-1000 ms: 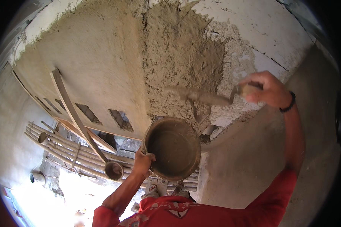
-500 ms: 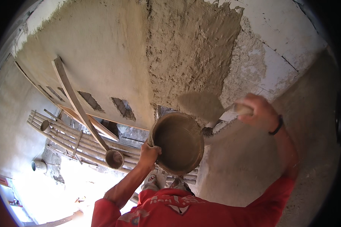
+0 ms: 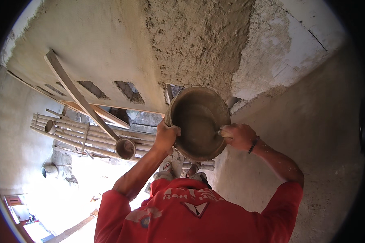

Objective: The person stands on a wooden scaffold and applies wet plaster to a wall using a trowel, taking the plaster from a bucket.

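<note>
Beneath the rough plaster [image 3: 196,44], your left hand [image 3: 165,137] has its fingers clasped on the rim of a round bucket [image 3: 190,101], mouth up. Grey-brown mortar [image 3: 198,131] coats its inside; its depth cannot be told. Your right hand [image 3: 240,137] has its fingers wrapped around a trowel handle [image 3: 226,133] at the right rim. To your left, a small pail [image 3: 118,148] sits by the poles [image 3: 71,137], its contents unclear.

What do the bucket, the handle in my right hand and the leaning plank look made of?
Bucket: possibly rubber or plastic; dull grey-brown residue hides its surface. Handle: probably matte wood, from its pale tan colour, though the right hand covers most. Plank: likely bare wood, brownish and matte.
</note>
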A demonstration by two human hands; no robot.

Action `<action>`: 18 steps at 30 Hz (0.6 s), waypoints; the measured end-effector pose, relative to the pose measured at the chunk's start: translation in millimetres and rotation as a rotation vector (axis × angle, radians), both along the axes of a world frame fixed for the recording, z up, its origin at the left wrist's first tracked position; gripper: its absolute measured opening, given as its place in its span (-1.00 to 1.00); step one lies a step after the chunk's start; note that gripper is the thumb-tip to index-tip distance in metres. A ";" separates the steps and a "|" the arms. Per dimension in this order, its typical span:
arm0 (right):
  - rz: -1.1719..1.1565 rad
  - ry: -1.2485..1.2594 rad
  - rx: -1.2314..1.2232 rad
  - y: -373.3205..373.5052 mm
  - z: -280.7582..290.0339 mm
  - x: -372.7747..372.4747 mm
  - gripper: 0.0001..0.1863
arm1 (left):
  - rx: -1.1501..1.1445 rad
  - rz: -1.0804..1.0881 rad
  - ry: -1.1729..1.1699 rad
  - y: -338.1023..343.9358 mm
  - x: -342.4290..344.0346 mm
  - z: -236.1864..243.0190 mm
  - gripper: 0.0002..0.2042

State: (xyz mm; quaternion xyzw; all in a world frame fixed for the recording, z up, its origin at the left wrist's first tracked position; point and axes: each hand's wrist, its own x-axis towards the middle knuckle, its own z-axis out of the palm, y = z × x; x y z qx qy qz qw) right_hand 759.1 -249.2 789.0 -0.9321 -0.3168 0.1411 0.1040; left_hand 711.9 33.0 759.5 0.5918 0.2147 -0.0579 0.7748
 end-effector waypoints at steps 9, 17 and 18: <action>0.085 -0.154 0.239 -3.5 85.0 4.9 -0.58 | -0.035 0.078 0.022 10.0 -14.7 -6.4 -0.59; 0.301 0.204 0.255 24.6 172.6 72.8 -0.44 | 0.039 0.196 0.008 34.0 -37.3 -19.0 -0.56; 0.251 0.151 0.264 26.7 168.9 92.7 -0.43 | 0.059 0.172 0.038 36.8 -37.2 -19.6 -0.52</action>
